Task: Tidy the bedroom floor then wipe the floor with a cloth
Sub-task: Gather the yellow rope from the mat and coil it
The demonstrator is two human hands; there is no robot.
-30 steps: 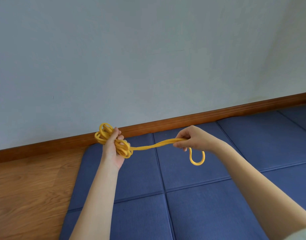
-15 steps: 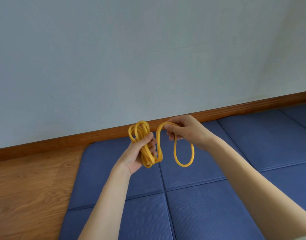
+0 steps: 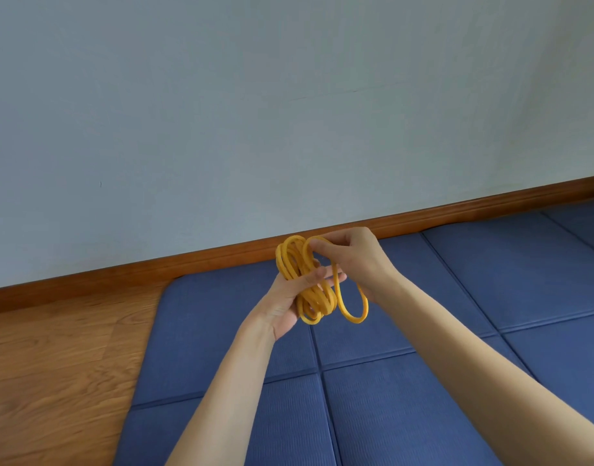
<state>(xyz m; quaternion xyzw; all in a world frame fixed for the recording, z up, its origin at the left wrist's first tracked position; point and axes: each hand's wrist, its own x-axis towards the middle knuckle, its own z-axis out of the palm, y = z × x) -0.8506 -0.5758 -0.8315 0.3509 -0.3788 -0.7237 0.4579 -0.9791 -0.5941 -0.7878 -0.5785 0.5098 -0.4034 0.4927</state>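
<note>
Slippage is the main risk: the yellow rope point(image 3: 305, 284) is bundled in the left hand point(image 3: 290, 302), held above the blue mat point(image 3: 221, 331), while its last loop is pinched by the right hand point(image 3: 358, 260); loosened fingers would let coils spring apart

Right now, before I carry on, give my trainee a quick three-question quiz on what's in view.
1. True or false: the yellow rope lies loose on the blue mat.
2. Which hand holds the coiled bundle? A) left hand B) right hand C) neither
3. Fill in: the floor left of the mat is made of ____.

Key:
1. False. Both hands hold it above the mat.
2. A. The right hand pinches the last free loop beside the bundle.
3. Wood.
</note>
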